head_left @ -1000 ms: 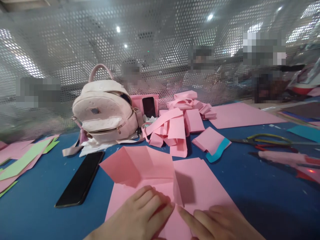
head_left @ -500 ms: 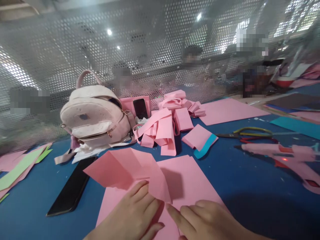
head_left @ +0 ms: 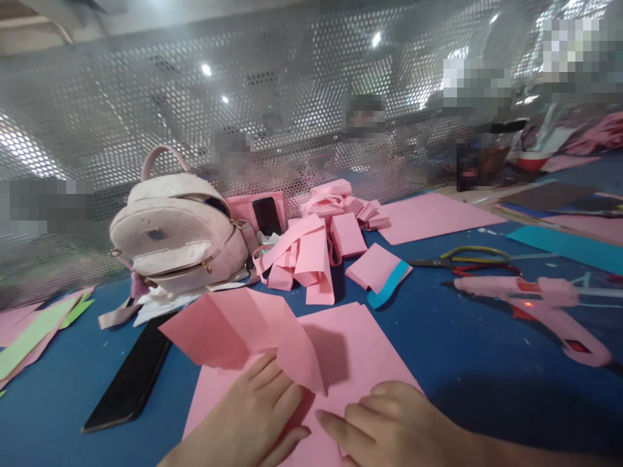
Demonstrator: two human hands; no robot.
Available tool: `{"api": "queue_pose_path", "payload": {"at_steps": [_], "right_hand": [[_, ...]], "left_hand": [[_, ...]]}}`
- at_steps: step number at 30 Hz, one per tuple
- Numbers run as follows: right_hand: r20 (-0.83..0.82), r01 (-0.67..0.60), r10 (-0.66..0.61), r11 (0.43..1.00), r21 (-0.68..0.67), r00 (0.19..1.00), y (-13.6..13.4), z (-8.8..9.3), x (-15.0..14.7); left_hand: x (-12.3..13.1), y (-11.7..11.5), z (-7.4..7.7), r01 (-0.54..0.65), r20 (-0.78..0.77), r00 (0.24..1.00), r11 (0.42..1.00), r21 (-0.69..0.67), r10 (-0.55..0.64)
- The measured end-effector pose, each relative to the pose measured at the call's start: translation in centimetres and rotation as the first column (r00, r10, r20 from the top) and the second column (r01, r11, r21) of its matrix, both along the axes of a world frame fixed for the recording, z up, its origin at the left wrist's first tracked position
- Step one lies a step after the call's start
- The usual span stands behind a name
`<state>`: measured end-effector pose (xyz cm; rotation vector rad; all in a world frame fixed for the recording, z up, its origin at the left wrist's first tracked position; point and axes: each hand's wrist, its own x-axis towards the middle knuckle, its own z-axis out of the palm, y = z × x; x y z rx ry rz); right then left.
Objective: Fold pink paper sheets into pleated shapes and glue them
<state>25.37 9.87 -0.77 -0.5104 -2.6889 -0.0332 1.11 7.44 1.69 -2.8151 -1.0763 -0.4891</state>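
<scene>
Creased pink paper (head_left: 238,327) rises ahead of your left hand (head_left: 257,403), right hand (head_left: 387,421) farther off — can't tell if either grips.

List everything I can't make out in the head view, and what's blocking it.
All in the head view:
Left hand: some fingertips, hidden by its knuckles and the folded pink paper sheet.
Right hand: thumb, mostly cut off by the bottom edge.
Flat black rectangular phone: far end, partly covered by that sheet.
Background: blurred behind the grey perforated metal screen.
</scene>
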Motion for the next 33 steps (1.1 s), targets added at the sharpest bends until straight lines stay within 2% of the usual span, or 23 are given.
{"api": "queue_pose_path", "payload": {"at_steps": [3, 7, 12, 25, 33], "right_hand": [[-0.033, -0.011, 0.007, 0.992, -0.123, 0.999, 1.1, 0.8, 0.7], [-0.06, 0.038, -0.047, 0.989, -0.146, 0.997, 2.3, 0.8, 1.1], [-0.018, -0.016, 0.012, 0.983, -0.185, 1.0, 2.3, 0.7, 1.0], [-0.053, -0.033, 0.024, 0.987, -0.159, 0.998, 2.3, 0.3, 0.9], [-0.048, -0.013, 0.001, 0.968, -0.251, 0.999, 2.3, 0.3, 0.8]], "left_hand": [[0.1, 0.2, -0.2, 0.001, 0.045, 0.999, 1.0, 0.003, -0.001], [0.1, 0.6, -0.9, 0.004, 0.072, 0.997, 0.998, 0.055, -0.008], [-0.3, 0.7, -1.8, 0.005, 0.085, 0.996, 1.0, 0.03, -0.008], [-0.3, 0.6, -1.6, -0.008, 0.069, 0.998, 1.0, -0.017, 0.009], [-0.4, 0.8, -1.3, 0.037, 0.108, 0.994, 0.999, -0.039, -0.033]]}}
